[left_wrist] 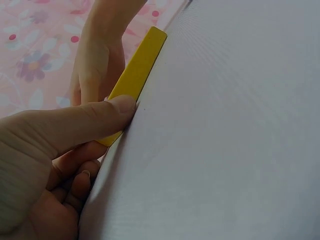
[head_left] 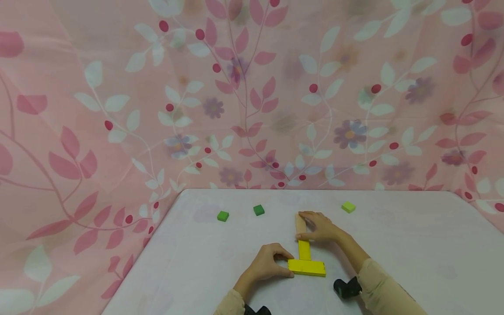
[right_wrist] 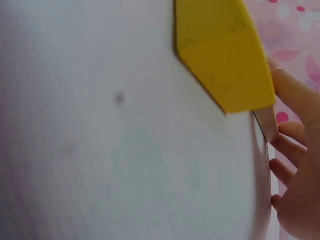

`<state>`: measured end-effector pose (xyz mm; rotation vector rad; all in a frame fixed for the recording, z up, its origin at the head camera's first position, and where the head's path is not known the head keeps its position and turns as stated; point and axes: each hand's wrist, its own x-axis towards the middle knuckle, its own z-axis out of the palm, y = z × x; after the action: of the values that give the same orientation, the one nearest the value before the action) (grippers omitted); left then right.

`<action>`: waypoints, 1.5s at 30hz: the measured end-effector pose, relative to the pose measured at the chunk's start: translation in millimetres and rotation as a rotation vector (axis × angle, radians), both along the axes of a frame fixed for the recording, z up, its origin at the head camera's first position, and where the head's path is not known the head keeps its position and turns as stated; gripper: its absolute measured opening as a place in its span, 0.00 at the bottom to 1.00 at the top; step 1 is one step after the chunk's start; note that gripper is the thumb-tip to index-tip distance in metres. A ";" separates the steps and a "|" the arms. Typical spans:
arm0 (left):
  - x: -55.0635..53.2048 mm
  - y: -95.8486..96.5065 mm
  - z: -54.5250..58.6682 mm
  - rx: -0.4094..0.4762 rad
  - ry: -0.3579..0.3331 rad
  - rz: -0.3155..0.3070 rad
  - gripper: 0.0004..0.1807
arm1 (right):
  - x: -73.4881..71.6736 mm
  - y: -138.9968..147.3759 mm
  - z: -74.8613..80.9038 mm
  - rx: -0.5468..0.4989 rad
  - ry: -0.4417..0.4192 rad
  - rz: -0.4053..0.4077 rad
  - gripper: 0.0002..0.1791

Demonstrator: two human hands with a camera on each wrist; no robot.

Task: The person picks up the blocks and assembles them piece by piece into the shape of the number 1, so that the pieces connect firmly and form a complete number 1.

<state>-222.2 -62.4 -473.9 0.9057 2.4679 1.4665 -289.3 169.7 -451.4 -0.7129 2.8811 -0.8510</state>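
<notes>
In the head view a long yellow block point(head_left: 307, 268) lies crosswise on the table. My left hand point(head_left: 268, 264) pinches its left end between thumb and fingers; the left wrist view shows the thumb point(left_wrist: 122, 106) on the block's edge. Behind it a second yellow block point(head_left: 304, 250) points away from me, lined up with a pale wooden block point(head_left: 300, 224). My right hand point(head_left: 320, 227) holds the wooden block from the right, index finger at its far end and thumb near its front end. In the right wrist view the yellow block point(right_wrist: 227, 70) partly covers the wooden one point(right_wrist: 267, 124).
Two dark green cubes, one on the left point(head_left: 222, 216) and one nearer the middle point(head_left: 258, 210), sit toward the back of the white table point(head_left: 177, 262). A light green cube point(head_left: 348, 207) lies at the back right. Floral cloth point(head_left: 252, 109) hangs behind the table.
</notes>
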 end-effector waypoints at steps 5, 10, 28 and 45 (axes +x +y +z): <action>0.0 0.3 0.5 -0.004 0.001 0.009 0.18 | -3.3 6.8 -1.3 -0.120 -0.115 0.028 0.47; -0.8 -0.3 0.2 -0.002 0.007 0.014 0.18 | -6.7 8.7 -2.7 -0.142 -0.131 0.033 0.49; 1.3 1.4 0.4 -0.008 0.007 0.013 0.18 | -4.3 12.3 -7.8 -0.181 -0.162 0.028 0.53; 0.0 1.1 1.1 0.005 -0.013 0.014 0.18 | -1.2 -4.4 -5.0 -0.079 -0.010 -0.027 0.50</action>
<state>-222.2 -61.2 -472.8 0.8787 2.4674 1.4790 -290.5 165.3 -456.4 -0.6755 2.8691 -0.9736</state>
